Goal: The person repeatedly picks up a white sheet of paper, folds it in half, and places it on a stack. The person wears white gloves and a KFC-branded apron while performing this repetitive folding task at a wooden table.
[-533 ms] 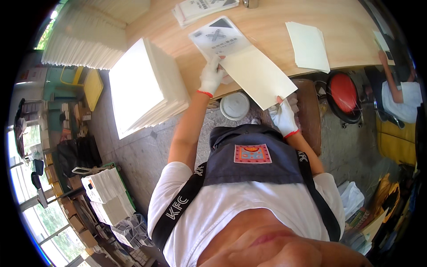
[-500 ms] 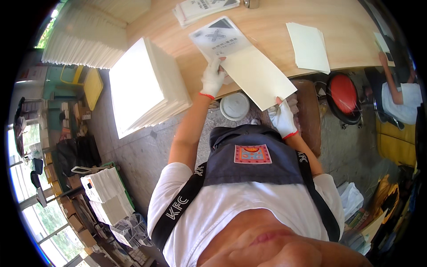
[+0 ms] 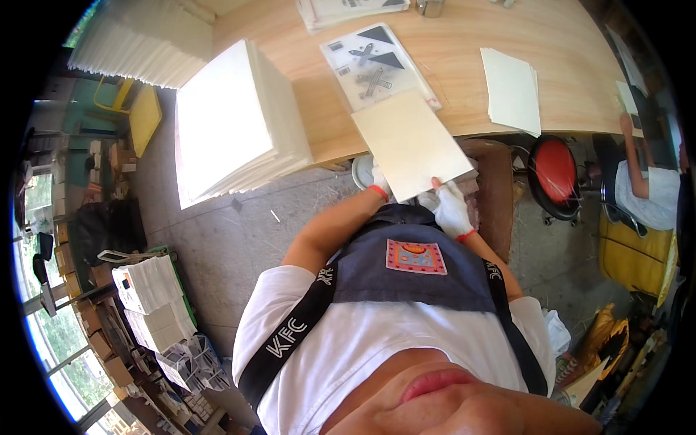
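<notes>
A cream rectangular sheet or thin stack of paper (image 3: 413, 145) slants from the table edge toward my apron. My right hand (image 3: 451, 209), in a white glove with bare fingertips, pinches its near edge, thumb on top. My left hand (image 3: 378, 176), gloved likewise, is by the near left side of the paper, which hides its fingers. At the paper's far end lies a clear plastic sleeve (image 3: 409, 76) printed with dark crossed pencils and triangles. Whether the paper's far edge sits inside the sleeve or on it, I cannot tell.
A tall stack of white paper (image 3: 283, 123) stands at the table's left, with more stacked paper (image 3: 138, 43) behind. Printed sleeves (image 3: 348, 11) lie at the far edge, cream sheets (image 3: 511, 90) at right. Below are a lidded bucket (image 3: 361, 174) and a red stool (image 3: 556, 170). Another person sits far right.
The cream paper has come nearer to me and the sleeve lies flatter on the table. My left hand has moved from the sleeve down to the paper's near left side.
</notes>
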